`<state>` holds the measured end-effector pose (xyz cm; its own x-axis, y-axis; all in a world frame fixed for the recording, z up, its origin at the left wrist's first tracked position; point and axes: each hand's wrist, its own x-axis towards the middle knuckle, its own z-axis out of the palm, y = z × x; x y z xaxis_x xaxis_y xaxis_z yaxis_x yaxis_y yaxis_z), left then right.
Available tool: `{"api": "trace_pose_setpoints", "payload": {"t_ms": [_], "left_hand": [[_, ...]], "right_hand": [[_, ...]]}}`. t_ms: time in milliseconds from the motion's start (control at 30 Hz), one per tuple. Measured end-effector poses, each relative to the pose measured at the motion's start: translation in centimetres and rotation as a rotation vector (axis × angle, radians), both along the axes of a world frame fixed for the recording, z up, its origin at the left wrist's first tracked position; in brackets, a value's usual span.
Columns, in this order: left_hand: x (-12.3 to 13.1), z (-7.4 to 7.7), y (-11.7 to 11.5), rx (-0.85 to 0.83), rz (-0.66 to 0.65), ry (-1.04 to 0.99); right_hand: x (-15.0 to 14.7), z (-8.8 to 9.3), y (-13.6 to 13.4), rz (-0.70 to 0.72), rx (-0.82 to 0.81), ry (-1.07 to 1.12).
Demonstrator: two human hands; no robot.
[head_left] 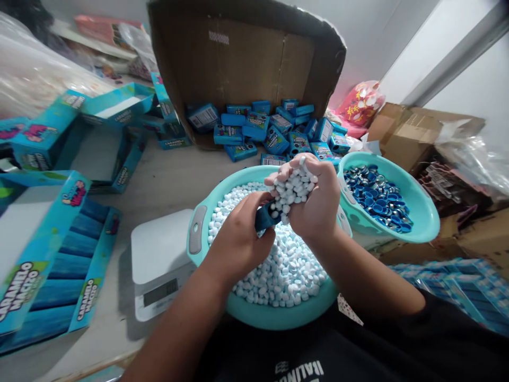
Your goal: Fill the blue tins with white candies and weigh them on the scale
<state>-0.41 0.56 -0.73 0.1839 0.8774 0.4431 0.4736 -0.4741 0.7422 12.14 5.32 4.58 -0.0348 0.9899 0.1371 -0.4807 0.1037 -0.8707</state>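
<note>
A teal basin [199, 233] full of small white candy tablets [286, 270] sits right in front of me. My right hand [308, 199] is cupped above it, shut on a heaped handful of white tablets. My left hand [238, 239] is closed round a small blue container [263, 216], held against the right hand's tablets just over the basin.
A second teal basin [421, 212] to the right holds blue caps. A white scale [159, 260] stands left of the candy basin. Small blue boxes [270, 132] spill from an open cardboard carton [246, 58]. Blue display cartons [55, 260] lie at the left.
</note>
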Motion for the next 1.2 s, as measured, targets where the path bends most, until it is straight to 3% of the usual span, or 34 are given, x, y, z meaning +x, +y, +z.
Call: {"api": "trace_pose_setpoints", "payload": {"t_ms": [400,867,1200], "left_hand": [[0.2,-0.2,0.2,0.035,0.039,0.052],[0.2,0.2,-0.1,0.035,0.029,0.046],[-0.1,0.5,-0.3,-0.057,-0.006,-0.04]], "right_hand": [[-0.3,0.2,0.1,0.005,0.077,-0.065],[0.1,0.8,-0.6,-0.035,0.026,-0.185],[0.4,0.9,-0.9,0.073,0.07,-0.177]]}}
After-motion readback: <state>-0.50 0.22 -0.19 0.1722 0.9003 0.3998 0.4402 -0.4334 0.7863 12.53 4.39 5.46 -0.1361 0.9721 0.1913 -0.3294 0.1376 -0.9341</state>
